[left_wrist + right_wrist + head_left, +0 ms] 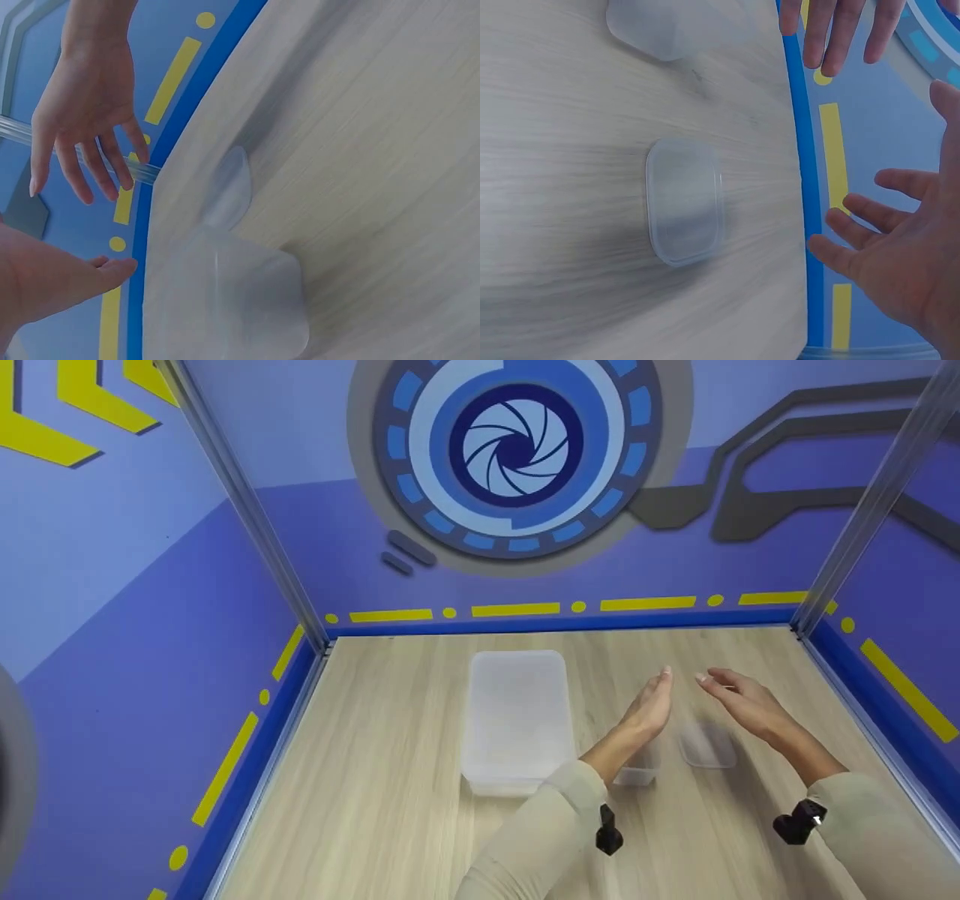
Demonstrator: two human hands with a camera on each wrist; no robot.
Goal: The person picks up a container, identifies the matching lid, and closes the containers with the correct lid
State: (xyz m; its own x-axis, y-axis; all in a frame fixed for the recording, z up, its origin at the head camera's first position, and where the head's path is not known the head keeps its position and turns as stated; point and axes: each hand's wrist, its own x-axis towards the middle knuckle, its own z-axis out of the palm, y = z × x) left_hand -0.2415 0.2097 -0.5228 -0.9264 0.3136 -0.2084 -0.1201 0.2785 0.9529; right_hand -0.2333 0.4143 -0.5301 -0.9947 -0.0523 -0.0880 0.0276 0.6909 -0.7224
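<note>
My left hand [649,706] is raised above the tabletop, fingers straight and holding nothing. Facing it, my right hand [746,701] hovers with relaxed, slightly bent fingers and an empty palm. Under the left wrist sits a small translucent plastic container [637,774], partly hidden by the forearm in the head view. A small clear lid [709,746] lies flat to its right, below the right hand; the right wrist view shows the lid [684,202] with rounded corners. Left of both stands a large translucent plastic box [517,712] with a whitish top.
The wooden tabletop [375,750] is bounded by a blue patterned back wall [300,547] and side walls. Metal posts [247,502] rise at the back corners. A small black camera [609,831] is worn on the left wrist, another [801,821] on the right.
</note>
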